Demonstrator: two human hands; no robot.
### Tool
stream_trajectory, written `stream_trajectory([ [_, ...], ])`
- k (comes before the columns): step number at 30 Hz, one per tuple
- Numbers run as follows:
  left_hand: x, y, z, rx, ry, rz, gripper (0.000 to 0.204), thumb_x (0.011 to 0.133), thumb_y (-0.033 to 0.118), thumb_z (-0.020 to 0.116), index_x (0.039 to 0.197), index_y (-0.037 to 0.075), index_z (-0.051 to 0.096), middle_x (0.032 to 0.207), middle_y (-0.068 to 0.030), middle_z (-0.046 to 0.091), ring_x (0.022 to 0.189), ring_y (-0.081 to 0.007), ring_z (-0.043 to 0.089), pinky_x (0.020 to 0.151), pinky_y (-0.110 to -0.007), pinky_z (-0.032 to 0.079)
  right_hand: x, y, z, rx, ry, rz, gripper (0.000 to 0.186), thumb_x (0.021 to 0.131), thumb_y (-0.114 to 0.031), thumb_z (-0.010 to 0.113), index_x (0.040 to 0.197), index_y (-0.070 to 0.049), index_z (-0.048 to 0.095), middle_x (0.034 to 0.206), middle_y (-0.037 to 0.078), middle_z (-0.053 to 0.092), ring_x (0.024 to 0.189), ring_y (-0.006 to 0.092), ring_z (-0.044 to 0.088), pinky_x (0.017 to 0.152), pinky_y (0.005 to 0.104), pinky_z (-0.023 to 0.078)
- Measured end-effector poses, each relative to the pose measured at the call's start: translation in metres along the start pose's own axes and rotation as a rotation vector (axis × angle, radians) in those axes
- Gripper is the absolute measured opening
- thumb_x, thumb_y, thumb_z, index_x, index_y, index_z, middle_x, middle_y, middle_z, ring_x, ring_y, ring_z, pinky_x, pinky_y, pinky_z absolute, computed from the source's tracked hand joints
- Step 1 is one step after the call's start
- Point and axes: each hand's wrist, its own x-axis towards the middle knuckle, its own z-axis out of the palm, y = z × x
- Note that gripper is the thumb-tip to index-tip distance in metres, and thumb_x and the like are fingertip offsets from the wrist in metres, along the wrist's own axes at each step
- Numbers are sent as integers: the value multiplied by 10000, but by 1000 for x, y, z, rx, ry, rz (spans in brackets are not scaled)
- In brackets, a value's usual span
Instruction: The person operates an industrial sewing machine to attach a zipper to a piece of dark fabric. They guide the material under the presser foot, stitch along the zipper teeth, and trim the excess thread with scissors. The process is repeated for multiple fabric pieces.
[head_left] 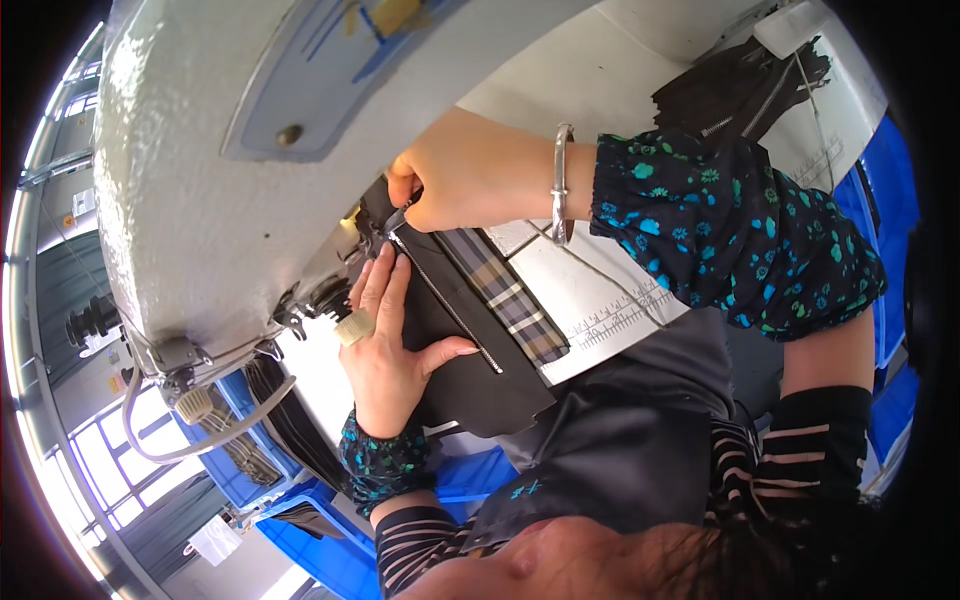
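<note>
My left hand (385,350) lies on a dark brown piece (450,390), fingers stretched along a silver-toothed zipper (445,305), thumb out to the side. My right hand (470,175), with a metal bangle at the wrist, pinches the upper end of the zipper beside the needle area of a sewing machine (200,180); the exact point of grip is partly hidden by my fingers. A plaid fabric strip (510,300) runs alongside the zipper. Beneath the piece is the white machine bed (600,355), printed with a scale.
More dark zipper pieces (740,90) lie at the back right of the bed. Blue bins (300,530) holding dark pieces stand below at left, with more blue plastic (885,210) at right. The machine's arm overhangs my hands; thin cords (815,90) hang at right.
</note>
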Motion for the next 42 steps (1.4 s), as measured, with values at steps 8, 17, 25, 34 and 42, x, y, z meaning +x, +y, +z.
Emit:
stream_trajectory([
  [8, -1, 0, -1, -5, -15, -25, 1077, 636, 690, 828, 1430, -5, 617, 1501, -174, 610, 1346, -436, 588, 1113, -504, 510, -11, 7, 15, 44, 146, -98, 222, 804, -131, 743, 958, 29, 750, 862, 164, 747, 788, 291, 712, 719, 392, 550],
  [17, -2, 0, 0, -1, -16, -20, 1082, 636, 695, 826, 1436, -1, 613, 1520, -168, 596, 1355, -433, 579, 1116, -507, 503, -14, 12, 22, 70, 213, -139, 218, 801, -105, 723, 956, 47, 743, 841, 193, 738, 785, 311, 714, 709, 408, 543],
  [25, -3, 1, 0, -9, -26, -28, 1085, 624, 673, 842, 1444, 3, 607, 1537, -152, 585, 1346, -426, 574, 1122, -508, 485, -7, 6, 5, 89, 64, -55, 257, 788, -144, 746, 973, 34, 754, 878, 180, 756, 809, 289, 726, 744, 380, 559],
  [34, -1, 0, 0, -17, -20, -23, 1074, 630, 668, 845, 1442, 6, 608, 1527, -161, 591, 1328, -429, 586, 1104, -505, 501, -6, 9, 8, 66, 75, -88, 221, 787, -114, 737, 947, 38, 754, 850, 171, 749, 774, 292, 714, 715, 390, 549],
  [42, 0, 3, -1, -7, -22, -22, 1067, 643, 670, 842, 1445, 7, 608, 1520, -164, 597, 1344, -437, 588, 1103, -505, 513, -11, 14, 17, 25, 178, -190, 194, 818, -106, 718, 938, 44, 751, 848, 189, 745, 774, 328, 712, 711, 424, 549],
])
